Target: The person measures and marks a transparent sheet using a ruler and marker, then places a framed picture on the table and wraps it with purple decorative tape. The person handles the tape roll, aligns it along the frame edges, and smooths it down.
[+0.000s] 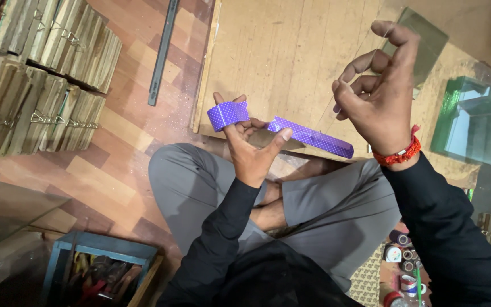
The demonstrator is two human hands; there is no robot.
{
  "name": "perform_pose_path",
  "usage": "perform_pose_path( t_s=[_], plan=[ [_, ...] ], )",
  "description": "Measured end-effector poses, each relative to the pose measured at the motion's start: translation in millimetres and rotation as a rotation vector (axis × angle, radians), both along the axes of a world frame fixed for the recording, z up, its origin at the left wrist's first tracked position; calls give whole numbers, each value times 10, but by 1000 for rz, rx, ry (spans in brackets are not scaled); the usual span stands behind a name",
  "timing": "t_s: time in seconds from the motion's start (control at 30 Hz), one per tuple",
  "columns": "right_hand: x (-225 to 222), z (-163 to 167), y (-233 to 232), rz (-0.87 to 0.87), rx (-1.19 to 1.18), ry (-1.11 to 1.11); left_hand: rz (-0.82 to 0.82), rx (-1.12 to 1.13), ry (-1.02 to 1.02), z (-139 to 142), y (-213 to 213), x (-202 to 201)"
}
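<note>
Over the lap, left hand (249, 149) wears a purple dotted tape roll (228, 115) on its fingers, thumb pinning the pulled strip (312, 137). Right hand (377, 91) pinches a glass pane (370, 68) by its edge above the wooden board (268, 51). One more glass stack (470, 119) sits right, two rows of wooden frames (41, 74) left, with open floor between.

this looked like a small craft or framing workshop. stacks of wooden frames (41, 74) with metal hangers stood on the floor (115, 170), glass panes (473, 119) lay by a plywood board (279, 51), and a blue tool crate (100, 270) and tape rolls (402, 267) sat nearby.
</note>
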State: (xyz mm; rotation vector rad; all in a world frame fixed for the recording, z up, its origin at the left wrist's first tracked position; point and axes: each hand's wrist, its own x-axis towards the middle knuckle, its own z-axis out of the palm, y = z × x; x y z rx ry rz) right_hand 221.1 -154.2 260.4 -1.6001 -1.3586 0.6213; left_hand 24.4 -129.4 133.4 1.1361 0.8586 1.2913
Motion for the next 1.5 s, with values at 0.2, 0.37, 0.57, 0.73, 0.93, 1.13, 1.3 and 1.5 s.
perform_pose_path(
  t_s=[0.2, 0.37, 0.57, 0.73, 0.93, 1.13, 1.3, 1.5],
  plan=[
    [-35, 5, -3, -2, -8, 7, -1, -7, 27, 9, -9, -15],
    [-85, 37, 15, -20, 13, -48, -9, -17, 28, 6, -11, -18],
    [-15, 131, -81, -58, 114, -119, -10, -14, 22, -10, -8, -7],
    [171, 99, -256, -5, 5, 74, 3, 19, 40, 0, -19, -12],
    [271, -81, -332, -12, -11, 124, -12, 11, 36, 16, -39, -12],
    [278, -103, -329, 21, 21, 140, -14, -26, 49, -30, -43, 3],
    [243, -75, -280, 35, 34, 142, -15, 6, 13, -66, -27, 8],
    [265, -171, -268, -18, 71, 62, -18, 2, 10, -68, -1, 9]
  ],
)
